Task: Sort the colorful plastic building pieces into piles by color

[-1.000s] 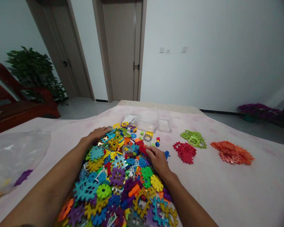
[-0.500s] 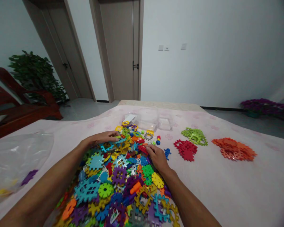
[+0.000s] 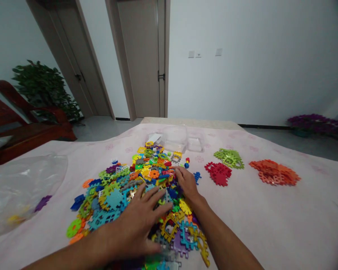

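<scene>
A large heap of colourful plastic building pieces [image 3: 112, 200] lies before me: gear-edged plates, notched discs and small window frames. My left hand [image 3: 143, 217] is spread with the palm down over the near middle of the heap, and its fingers hold nothing. At the heap's right edge, my right hand [image 3: 187, 183] has its fingers bent together against the pieces. A thin orange piece [image 3: 171, 167] shows by its fingertips; whatever is between them is hidden. A blue notched piece [image 3: 197, 177] lies just right of that hand.
Right of the heap are separate piles of red plates [image 3: 219, 173], lime green plates [image 3: 229, 158] and orange plates [image 3: 274, 172]. Clear plastic trays [image 3: 176, 139] stand behind it. On the left, a transparent bag [image 3: 25, 187] lies on the pink tablecloth [image 3: 242, 225].
My left hand has moved from the heap's far left side toward me and right, spreading its fingers. Pieces on the heap's left have shifted. My right hand stays almost in place.
</scene>
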Motion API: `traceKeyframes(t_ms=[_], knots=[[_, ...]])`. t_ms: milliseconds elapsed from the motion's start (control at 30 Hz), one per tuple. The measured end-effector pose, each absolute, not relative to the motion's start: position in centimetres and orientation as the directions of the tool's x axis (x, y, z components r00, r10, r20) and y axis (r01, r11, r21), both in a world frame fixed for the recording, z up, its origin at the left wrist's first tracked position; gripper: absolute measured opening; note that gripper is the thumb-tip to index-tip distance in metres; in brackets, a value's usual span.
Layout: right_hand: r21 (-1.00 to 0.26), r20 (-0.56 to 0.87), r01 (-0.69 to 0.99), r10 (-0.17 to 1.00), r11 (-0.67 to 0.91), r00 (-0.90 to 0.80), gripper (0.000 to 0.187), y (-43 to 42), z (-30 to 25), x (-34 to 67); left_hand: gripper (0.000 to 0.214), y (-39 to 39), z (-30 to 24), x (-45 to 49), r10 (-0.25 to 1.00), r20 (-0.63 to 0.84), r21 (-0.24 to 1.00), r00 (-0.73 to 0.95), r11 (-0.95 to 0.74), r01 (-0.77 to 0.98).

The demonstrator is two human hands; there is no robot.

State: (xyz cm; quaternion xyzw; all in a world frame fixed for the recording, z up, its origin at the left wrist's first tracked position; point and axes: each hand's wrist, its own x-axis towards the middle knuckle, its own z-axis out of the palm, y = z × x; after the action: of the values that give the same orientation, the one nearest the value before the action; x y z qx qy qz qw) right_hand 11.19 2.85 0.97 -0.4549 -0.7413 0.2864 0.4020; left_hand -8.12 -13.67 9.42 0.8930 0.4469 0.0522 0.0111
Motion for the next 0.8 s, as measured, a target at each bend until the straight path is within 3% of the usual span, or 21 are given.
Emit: traceKeyframes(t_ms=[167,300,567,800], knots=[[-0.676,0.379,0.520,0.851,0.523,-0.363,0.040,2.9,0.5,11.1,0.088,-16.0,6.5,-7.9,0.812,0.178,0.057,0.555,-0.572,0.818],[-0.657,0.355,0.541,0.849,0.524,-0.391,0.039,3.0,0.3,11.2,0.080,-15.2,6.1,-10.3,0.804,0.232,0.059,0.547,-0.573,0.817],[-0.735,0.340,0.497,0.885,0.461,-0.318,0.039,2.8,0.7,11.2,0.064,-10.8,6.2,-18.2,0.841,0.221,0.005,0.494,-0.507,0.862],[-0.869,0.283,0.368,0.942,0.331,-0.180,0.038,4.5,1.6,12.3,0.054,-7.7,6.2,-19.4,0.911,0.257,-0.044,0.322,-0.322,0.946]])
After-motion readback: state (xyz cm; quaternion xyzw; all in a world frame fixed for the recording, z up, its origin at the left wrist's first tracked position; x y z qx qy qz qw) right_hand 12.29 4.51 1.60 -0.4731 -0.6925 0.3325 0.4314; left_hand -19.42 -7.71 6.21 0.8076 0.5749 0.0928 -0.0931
